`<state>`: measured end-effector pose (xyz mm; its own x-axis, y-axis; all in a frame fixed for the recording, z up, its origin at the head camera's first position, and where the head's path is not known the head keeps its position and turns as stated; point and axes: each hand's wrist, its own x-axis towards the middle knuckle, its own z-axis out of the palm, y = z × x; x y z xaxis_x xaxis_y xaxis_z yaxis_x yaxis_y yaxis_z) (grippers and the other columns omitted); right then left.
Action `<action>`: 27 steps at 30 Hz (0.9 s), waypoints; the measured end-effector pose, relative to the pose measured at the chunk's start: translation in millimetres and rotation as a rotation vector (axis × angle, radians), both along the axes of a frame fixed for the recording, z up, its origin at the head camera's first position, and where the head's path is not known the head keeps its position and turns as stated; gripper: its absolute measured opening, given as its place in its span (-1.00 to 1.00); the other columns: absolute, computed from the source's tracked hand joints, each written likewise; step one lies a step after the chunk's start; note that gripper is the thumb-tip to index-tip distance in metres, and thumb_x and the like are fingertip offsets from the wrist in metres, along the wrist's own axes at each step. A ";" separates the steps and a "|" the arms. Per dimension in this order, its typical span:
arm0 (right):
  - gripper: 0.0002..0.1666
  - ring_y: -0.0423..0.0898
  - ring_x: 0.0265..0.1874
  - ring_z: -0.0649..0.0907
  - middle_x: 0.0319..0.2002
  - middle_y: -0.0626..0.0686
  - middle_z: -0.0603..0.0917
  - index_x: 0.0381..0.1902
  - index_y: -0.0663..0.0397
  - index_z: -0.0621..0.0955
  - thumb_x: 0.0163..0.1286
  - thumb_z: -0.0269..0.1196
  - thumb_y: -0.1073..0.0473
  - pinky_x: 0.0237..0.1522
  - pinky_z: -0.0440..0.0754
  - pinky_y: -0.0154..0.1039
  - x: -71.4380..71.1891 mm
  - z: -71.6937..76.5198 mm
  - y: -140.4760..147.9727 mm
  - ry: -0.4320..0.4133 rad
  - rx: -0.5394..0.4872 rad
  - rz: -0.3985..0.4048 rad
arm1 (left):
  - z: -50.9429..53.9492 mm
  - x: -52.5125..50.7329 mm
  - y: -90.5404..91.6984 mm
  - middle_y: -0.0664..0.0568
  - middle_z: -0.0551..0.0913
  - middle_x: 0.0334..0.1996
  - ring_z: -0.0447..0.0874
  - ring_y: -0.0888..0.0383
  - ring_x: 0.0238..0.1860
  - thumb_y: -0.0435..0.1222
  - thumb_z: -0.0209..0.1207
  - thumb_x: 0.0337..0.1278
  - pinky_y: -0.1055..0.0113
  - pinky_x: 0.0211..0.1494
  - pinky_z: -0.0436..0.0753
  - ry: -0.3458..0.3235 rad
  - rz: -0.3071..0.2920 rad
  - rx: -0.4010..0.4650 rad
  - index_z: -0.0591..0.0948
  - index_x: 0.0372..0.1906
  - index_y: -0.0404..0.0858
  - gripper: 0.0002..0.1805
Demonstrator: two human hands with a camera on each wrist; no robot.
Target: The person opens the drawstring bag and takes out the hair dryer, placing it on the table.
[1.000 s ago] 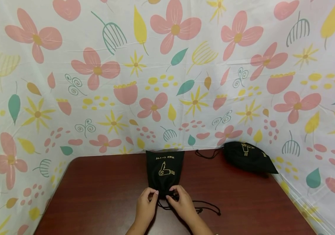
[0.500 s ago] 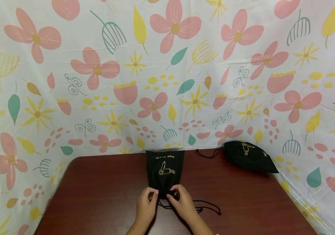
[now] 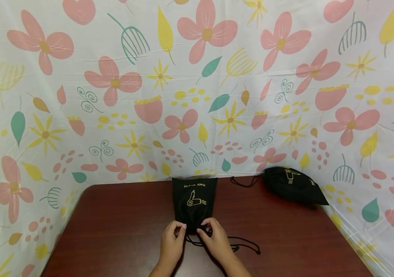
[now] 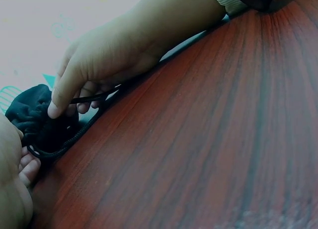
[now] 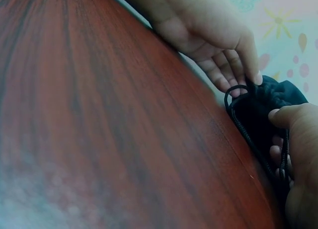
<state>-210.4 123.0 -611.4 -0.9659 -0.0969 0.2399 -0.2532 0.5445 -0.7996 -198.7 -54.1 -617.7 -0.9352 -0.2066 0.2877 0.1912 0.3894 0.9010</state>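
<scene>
A black drawstring bag (image 3: 195, 200) with a gold hair dryer print lies flat at the table's back edge, its gathered mouth towards the person. The left hand (image 3: 172, 242) pinches the left side of that mouth between thumb and fingers. On the other side the right hand (image 3: 215, 238) pinches the gathered cloth and cord. Black cord (image 3: 245, 240) trails out to the right over the table. In the left wrist view the bunched cloth (image 4: 32, 110) sits between both hands; the right wrist view shows a cord loop (image 5: 238, 117) hanging beside the mouth.
A second black bag (image 3: 291, 186), bulging, lies at the back right corner of the brown table (image 3: 113, 215), its cord (image 3: 245, 184) stretching left. A flowered cloth (image 3: 183, 77) hangs behind the table and along its sides.
</scene>
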 end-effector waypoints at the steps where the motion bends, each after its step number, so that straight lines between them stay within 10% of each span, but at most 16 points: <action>1: -0.71 -0.30 -0.31 0.54 -0.22 -0.14 0.59 -0.13 -0.04 0.56 0.33 0.41 0.03 -0.27 0.56 -0.38 0.2 0.0 0.2 0.003 0.000 -0.001 | 0.1 0.2 0.1 0.19 0.68 -0.31 0.60 0.40 -0.36 -0.26 0.30 0.29 0.46 -0.24 0.63 0.001 0.002 -0.003 0.66 -0.33 -0.06 -0.93; 27: -0.72 -0.33 -0.33 0.55 -0.24 -0.14 0.60 -0.17 -0.01 0.57 0.29 0.45 0.10 -0.24 0.59 -0.38 -1.2 0.4 0.6 0.053 0.001 -0.015 | 1.4 0.9 -0.3 0.19 0.68 -0.31 0.62 0.38 -0.31 -0.28 0.30 0.28 0.44 -0.20 0.66 0.025 0.016 -0.029 0.66 -0.32 -0.08 -0.94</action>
